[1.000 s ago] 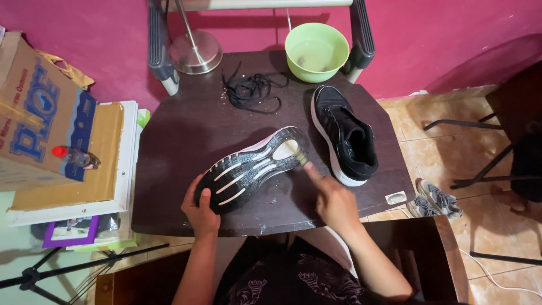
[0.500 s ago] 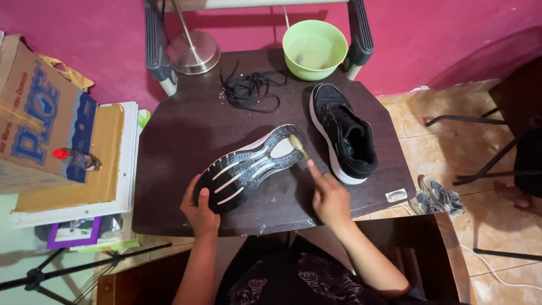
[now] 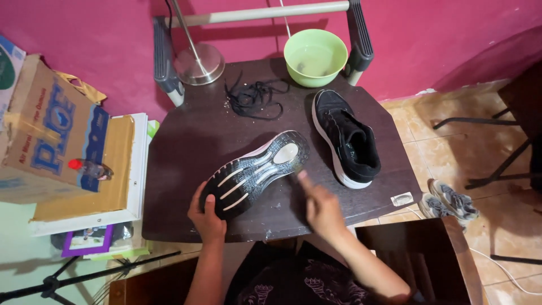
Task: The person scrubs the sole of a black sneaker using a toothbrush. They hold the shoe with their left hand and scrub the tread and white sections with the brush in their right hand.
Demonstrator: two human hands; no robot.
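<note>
A black shoe (image 3: 257,172) lies sole up on the dark table (image 3: 192,141), its tread black with pale strips. My left hand (image 3: 208,217) grips its toe end at the near left. My right hand (image 3: 323,209), blurred, holds a thin pale brush (image 3: 297,168) with its tip at the heel edge of the sole. The second black shoe (image 3: 345,138) stands upright to the right, apart from both hands. Loose black laces (image 3: 254,97) lie behind the shoes. A green bowl (image 3: 315,56) sits at the table's far edge.
A round metal lamp base (image 3: 199,63) stands at the back left of the table. A cardboard box (image 3: 51,135) on a white shelf borders the left. Grey sandals (image 3: 449,200) and dark chair legs (image 3: 497,158) are on the tiled floor at the right.
My right hand has drawn the brush back from the middle of the heel to its near edge. My left hand and the shoe have stayed in place.
</note>
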